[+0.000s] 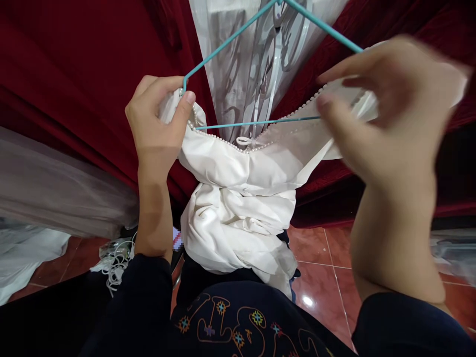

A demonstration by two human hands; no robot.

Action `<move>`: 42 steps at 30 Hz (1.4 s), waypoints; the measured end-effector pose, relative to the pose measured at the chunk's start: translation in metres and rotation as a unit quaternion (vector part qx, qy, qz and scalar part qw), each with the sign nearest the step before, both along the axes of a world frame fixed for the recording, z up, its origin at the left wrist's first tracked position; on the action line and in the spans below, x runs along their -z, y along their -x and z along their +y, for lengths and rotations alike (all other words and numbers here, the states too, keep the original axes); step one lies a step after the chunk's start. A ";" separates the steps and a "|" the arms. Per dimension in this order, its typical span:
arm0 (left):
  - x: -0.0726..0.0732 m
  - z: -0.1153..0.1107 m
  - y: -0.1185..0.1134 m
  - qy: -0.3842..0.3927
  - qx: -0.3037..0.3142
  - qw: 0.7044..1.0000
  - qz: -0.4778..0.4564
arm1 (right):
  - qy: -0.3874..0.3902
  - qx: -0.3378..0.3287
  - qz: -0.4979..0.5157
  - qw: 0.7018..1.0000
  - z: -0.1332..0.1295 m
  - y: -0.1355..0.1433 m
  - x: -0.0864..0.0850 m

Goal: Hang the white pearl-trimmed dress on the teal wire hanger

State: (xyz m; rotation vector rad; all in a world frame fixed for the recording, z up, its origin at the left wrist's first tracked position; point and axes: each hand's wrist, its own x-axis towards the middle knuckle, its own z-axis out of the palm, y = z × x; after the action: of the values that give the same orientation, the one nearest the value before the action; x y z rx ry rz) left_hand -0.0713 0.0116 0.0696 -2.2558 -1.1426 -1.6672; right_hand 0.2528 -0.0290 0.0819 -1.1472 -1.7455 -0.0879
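Note:
A white dress (275, 171) with a pearl-beaded neckline hangs from a thin turquoise hanger (232, 37) before me, its lower part bunched in folds near my lap. My left hand (158, 116) pinches the dress's left shoulder at the hanger's bent corner, thumb in front. On the other side, my right hand (390, 109) is blurred by motion. Its thumb and index finger are apart, while the other fingers curl at the white fabric of the right shoulder. That hand hides the hanger's right corner. A small white loop (244, 141) shows at the neckline's middle.
Dark red drapes (92, 64) hang on both sides, with clear plastic-covered white material (226, 54) between them. Sheer pale fabric (59, 178) is at the left. A tangled white cord (116, 267) lies low on that side. Reddish tiles (320, 277) cover the floor.

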 end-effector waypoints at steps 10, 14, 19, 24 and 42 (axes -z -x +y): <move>0.025 0.004 -0.016 -0.126 -0.005 0.986 -0.110 | -0.007 -0.021 -0.056 0.998 0.006 0.019 0.058; 0.019 0.019 0.008 -0.102 -0.028 0.981 -0.162 | 0.010 -0.004 -0.044 0.999 0.004 0.024 0.057; 0.039 0.018 0.032 -0.145 -0.161 0.937 -0.275 | -0.012 -0.003 -0.042 0.999 0.004 0.034 0.065; 0.083 -0.021 0.005 -0.057 -0.183 0.910 -0.367 | -0.014 0.002 -0.039 0.999 0.006 0.030 0.066; 0.093 -0.037 -0.006 -0.014 -0.116 0.961 -0.252 | -0.006 -0.016 -0.015 1.000 0.000 0.027 0.061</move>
State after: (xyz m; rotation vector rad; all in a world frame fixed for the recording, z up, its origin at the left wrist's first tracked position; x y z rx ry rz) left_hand -0.0650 -0.0258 -0.0234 -1.6355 -1.3969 -2.1966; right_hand 0.2256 -0.0292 0.0214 -1.1138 -1.7865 -0.0959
